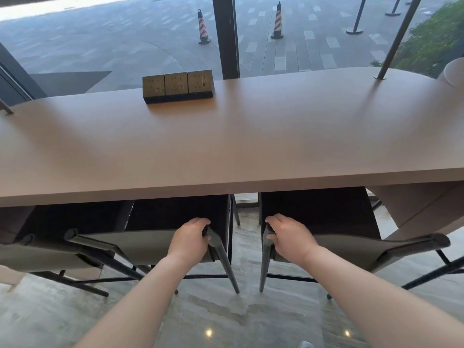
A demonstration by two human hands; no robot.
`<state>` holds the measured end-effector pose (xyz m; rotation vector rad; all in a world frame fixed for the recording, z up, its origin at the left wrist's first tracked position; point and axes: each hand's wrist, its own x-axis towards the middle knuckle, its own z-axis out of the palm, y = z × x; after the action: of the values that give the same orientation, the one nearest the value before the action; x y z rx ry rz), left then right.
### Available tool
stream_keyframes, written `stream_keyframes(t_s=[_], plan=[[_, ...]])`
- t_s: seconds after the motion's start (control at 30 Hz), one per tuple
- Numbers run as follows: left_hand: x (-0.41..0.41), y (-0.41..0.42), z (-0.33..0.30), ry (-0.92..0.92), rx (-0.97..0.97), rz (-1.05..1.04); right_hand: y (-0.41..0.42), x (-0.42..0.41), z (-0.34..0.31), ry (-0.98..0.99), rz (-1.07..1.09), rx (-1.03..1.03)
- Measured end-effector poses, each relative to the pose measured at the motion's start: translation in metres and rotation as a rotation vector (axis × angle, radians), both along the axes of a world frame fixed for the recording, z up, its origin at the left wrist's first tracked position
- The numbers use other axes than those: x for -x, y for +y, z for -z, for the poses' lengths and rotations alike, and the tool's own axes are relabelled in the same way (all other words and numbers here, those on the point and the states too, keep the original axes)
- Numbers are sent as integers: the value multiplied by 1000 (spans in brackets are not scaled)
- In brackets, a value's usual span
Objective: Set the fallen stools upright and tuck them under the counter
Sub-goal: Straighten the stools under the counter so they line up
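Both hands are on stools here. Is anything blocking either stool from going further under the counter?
Nothing visible. The left hand grips the left stool and the right hand grips the right stool. Both stand upright, seats partly under the counter. The space beneath is dark, so an obstruction deeper in cannot be ruled out.

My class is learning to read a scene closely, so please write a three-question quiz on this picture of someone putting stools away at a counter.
1. True or false: the left hand and the right hand grip the same stool.
2. What sits on the counter near its far edge? A) a laptop B) a block of three sockets C) a tray
3. Fill in: seen through the window, the two striped objects on the pavement are traffic ____.

Key
1. False: the left hand grips the left stool, the right hand the right stool.
2. B, the socket block.
3. Cones: the left cone and the right cone.
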<state>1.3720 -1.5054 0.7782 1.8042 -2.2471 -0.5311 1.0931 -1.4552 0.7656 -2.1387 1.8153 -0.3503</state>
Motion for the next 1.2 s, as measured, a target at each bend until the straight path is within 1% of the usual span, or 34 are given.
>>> stream_keyframes(t_s=[0.17,0.27,0.4,0.5,0.57,0.63,0.7,0.83,1.0,1.2], plan=[[17,6,1,32,83,66,3,7,-10,-20,-29,11],[45,10,-3,79,130,203,15,20,-15,8,-11,64],[93,17,-8,150,161,385,38,56,-22,35,75,90],[125,23,-9,185,198,477,59,89,-31,64,141,131],[141,26,-8,185,213,521,75,115,-37,121,203,176],[154,30,-6,175,220,540,92,144,-40,185,301,207],[165,34,-4,139,240,534,107,171,-42,246,394,195],[178,40,0,48,300,505,131,209,-38,323,499,143],[182,39,8,-16,340,477,138,230,-31,355,518,91],[177,38,18,-7,382,480,131,243,-22,331,522,71]])
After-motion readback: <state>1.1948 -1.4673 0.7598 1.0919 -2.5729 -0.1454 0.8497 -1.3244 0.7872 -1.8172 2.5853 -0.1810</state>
